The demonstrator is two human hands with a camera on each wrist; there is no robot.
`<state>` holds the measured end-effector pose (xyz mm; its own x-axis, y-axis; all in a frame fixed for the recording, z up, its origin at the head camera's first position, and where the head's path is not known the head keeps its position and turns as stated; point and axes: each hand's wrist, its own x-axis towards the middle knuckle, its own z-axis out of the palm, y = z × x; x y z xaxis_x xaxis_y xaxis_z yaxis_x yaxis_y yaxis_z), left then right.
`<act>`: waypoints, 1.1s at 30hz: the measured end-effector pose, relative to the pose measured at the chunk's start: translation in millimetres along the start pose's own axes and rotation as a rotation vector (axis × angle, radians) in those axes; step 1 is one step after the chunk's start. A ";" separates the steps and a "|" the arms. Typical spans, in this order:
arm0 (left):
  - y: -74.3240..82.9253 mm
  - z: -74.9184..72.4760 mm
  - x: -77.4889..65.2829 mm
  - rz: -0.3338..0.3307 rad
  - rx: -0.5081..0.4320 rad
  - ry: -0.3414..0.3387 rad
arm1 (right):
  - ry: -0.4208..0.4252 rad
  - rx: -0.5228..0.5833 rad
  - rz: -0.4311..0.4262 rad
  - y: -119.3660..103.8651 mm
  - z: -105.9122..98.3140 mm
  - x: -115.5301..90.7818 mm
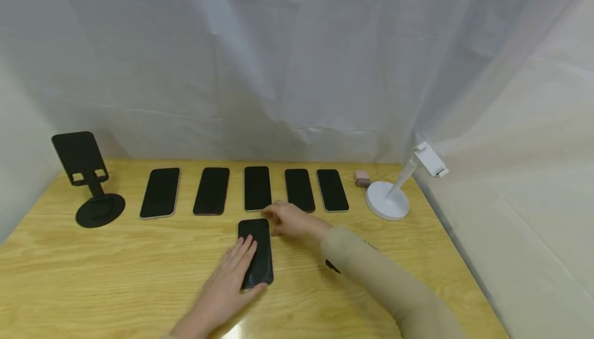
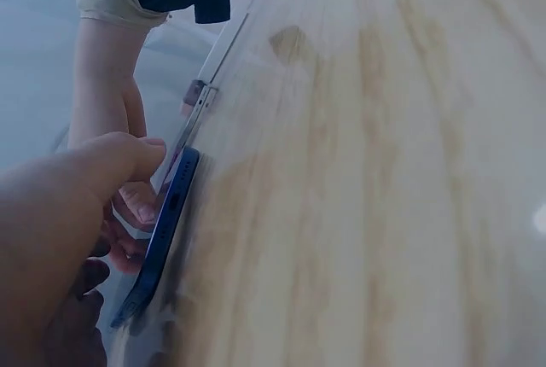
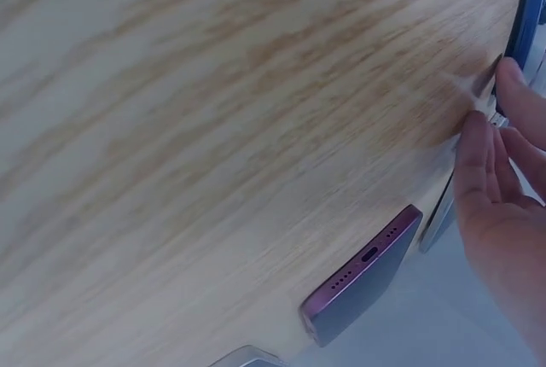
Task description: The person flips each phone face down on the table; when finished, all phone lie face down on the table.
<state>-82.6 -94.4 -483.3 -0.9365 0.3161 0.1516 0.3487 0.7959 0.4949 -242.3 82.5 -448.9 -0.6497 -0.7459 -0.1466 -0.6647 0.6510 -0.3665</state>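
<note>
A dark phone (image 1: 261, 256) lies near the front middle of the table, showing a blue edge (image 2: 175, 205) in the left wrist view. My left hand (image 1: 227, 280) rests across its left side, fingers extended over the dark face and thumb along the lower end. At the far right corner, my right hand (image 1: 292, 219) has its fingers loosely bent, thumb tip right beside the blue edge (image 3: 522, 26) in the right wrist view. Its fingertips overlap the lower corner of the middle back-row phone (image 1: 257, 188) in the head view.
Along the back lie more phones, including one (image 1: 160, 192) at left and one (image 1: 332, 190) at right. A black stand (image 1: 99, 209) is at far left. A white stand (image 1: 387, 201) and a small pink block (image 1: 362, 178) are at right. Pale sheeting hangs behind.
</note>
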 end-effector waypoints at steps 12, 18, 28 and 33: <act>-1.8 2.7 1.6 0.003 0.120 -0.081 | -0.023 0.000 -0.084 4.7 -1.9 7.0; -3.3 4.6 1.4 0.013 0.134 -0.106 | -0.030 0.058 -0.065 7.0 0.5 9.7; -4.2 2.5 0.6 0.054 0.103 -0.133 | -0.014 0.216 -0.013 10.2 1.2 4.0; -6.8 0.8 0.4 0.096 0.058 -0.106 | -0.001 0.297 0.015 13.0 -1.4 -0.1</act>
<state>-85.3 -99.3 -487.3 -0.8909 0.4423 0.1032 0.4407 0.7869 0.4319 -251.4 91.3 -452.3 -0.6579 -0.7370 -0.1548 -0.5182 0.5922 -0.6171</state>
